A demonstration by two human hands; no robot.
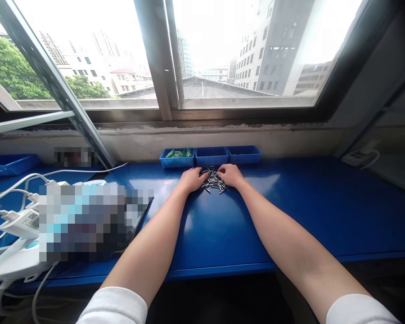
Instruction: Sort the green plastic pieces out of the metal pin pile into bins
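A loose heap of small, shiny metal pin-like pieces (pixel 214 182) lies on the blue tabletop, between my two hands. My left hand (pixel 191 179) rests at the heap's left edge, fingers stretched forward and thumb apart, touching the pieces. On the opposite side, my right hand (pixel 231 174) has its fingers bent down and pinched together at the heap's edge. Whatever sits between those fingertips is too small to make out. Just behind the heap stands a row of blue bins: the left bin (pixel 165 163) with green material in it, the middle bin (pixel 212 159) and the right bin (pixel 246 158).
The blue table (pixel 222 252) runs along a wall under a window (pixel 165 114). At left are a white power strip (pixel 10 263) with plugs and cables, a blurred-out object (pixel 84 220) and a blue tray (pixel 10 167). A metal frame post (pixel 87 130) rises there.
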